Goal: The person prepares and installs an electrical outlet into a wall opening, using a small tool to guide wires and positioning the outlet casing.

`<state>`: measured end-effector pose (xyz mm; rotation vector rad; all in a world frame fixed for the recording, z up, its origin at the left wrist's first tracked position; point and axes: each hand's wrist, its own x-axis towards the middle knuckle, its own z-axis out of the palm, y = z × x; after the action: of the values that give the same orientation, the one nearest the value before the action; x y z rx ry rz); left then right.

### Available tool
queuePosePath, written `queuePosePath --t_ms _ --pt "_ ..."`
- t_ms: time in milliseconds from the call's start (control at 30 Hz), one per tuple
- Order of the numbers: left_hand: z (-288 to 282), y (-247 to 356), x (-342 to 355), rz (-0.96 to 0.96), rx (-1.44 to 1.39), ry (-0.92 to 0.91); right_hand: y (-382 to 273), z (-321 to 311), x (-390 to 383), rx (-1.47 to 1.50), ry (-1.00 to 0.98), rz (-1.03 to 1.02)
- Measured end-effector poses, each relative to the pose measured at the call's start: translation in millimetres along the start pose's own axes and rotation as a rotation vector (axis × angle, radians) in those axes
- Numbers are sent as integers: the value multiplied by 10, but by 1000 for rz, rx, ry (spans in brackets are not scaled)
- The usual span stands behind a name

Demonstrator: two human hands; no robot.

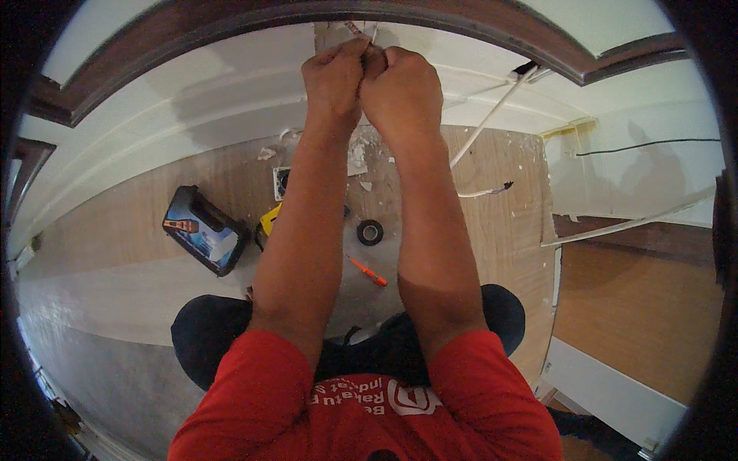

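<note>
Head view: left hand (336,83) and right hand (403,88) meet up by the white wall (254,88), fingers curled snug around what looks like thin wire (354,28), probably to steady it. Tape (362,233) and screwdriver (372,275) lie on the floor (115,230), handy enough.

Looks like smooth, slightly glossy wood on the dark brown curved frame (530,50). Shows pale wood grain on the flat beige panel (492,230), roughened by crumbly white flakes (357,156). Resembles smooth plastic on the slim orange-handled screwdriver (373,276), satin plastic on the round black tape roll (360,233), soft matt cloth on the red short-sleeved shirt (496,384). Too small to judge on the thin pale strand (374,33).
</note>
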<state>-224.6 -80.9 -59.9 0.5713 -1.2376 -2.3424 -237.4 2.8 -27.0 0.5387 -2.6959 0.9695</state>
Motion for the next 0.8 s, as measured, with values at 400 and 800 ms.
queuePosePath --t_ms 400,800 --pt "-175 -99 207 686 906 -154 1 38 147 4 -40 2" --pt "-62 -115 300 3 81 -51 -49 109 200 -20 -45 75"
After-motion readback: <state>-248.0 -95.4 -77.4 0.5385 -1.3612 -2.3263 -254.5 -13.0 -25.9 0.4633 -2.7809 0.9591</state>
